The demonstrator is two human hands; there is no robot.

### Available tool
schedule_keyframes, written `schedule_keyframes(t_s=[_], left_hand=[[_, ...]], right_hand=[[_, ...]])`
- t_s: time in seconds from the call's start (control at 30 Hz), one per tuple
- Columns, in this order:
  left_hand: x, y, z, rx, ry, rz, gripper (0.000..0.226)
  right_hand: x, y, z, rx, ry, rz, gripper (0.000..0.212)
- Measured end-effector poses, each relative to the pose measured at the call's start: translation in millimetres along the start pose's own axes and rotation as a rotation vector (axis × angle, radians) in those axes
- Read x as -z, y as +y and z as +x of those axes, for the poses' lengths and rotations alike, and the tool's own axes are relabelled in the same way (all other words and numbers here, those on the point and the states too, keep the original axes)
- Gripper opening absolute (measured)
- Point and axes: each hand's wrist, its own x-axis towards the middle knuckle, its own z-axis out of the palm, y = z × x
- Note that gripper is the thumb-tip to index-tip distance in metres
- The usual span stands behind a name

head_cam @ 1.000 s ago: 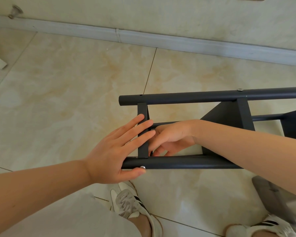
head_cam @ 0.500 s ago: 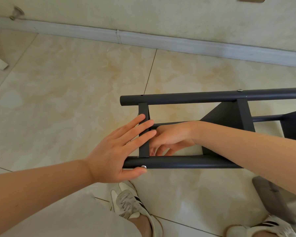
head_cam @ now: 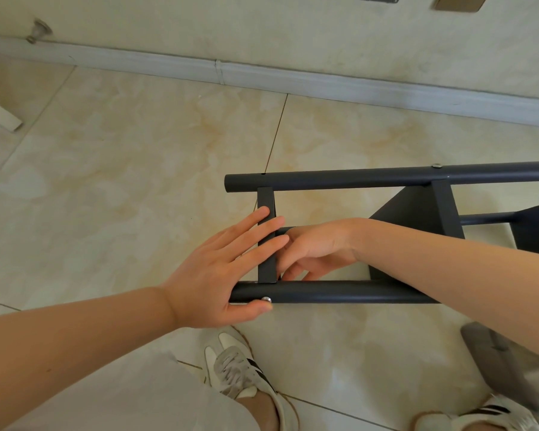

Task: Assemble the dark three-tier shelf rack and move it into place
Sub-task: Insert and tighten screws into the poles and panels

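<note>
Dark rack (head_cam: 355, 179): left hand (head_cam: 212, 275) presses crossbar (head_cam: 266, 269), fingers (head_cam: 255, 230) straight; right hand (head_cam: 318, 247) curls behind, hold unclear.

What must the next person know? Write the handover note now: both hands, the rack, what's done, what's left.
Left hand: open, fingers flat on the end crossbar, thumb by the screw in the near tube.
Right hand: inside the frame behind that crossbar, fingers curled; what it holds is hidden.
Rack: on its side on the tiled floor, near the wall.
Done: tubes, crossbars and shelves joined; near screw in.
Left: the hole in the far tube looks empty, so probably a screw there; then stand the rack up and move it.
</note>
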Motion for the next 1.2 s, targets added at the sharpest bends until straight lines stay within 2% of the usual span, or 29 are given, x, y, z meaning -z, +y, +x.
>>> schedule_keyframes(t_s=[0.4, 0.57, 0.7, 0.8, 0.9, 1.07, 1.13, 1.2], left_hand=[[10, 2, 5, 0.030, -0.073, 0.064, 0.076], [32, 3, 15, 0.004, -0.220, 0.217, 0.082], [55, 7, 35, 0.116, -0.431, 0.282, 0.085], [62, 21, 40, 0.311, -0.462, 0.248, 0.084], [59, 36, 38, 0.597, -0.358, 0.032, 0.091], [36, 60, 30, 1.051, 0.068, -0.765, 0.118], [20, 71, 24, 1.176, 0.154, -0.996, 0.110], [2, 81, 22, 1.225, 0.205, -1.160, 0.097]], right_hand=[[-10, -13, -20, 0.025, 0.133, -0.143, 0.031], [-10, -15, -45, 0.000, 0.141, -0.223, 0.026], [-11, -12, -69, 0.017, 0.232, -0.265, 0.027], [-14, -14, -87, 0.068, 0.343, -0.468, 0.023], [-17, -16, -96, 0.073, 0.447, -0.631, 0.015], [-25, -14, -106, 0.055, 0.536, -0.807, 0.030], [-25, -14, -115, 0.034, 0.576, -0.852, 0.033], [-27, -13, -123, 0.008, 0.579, -0.890, 0.034]])
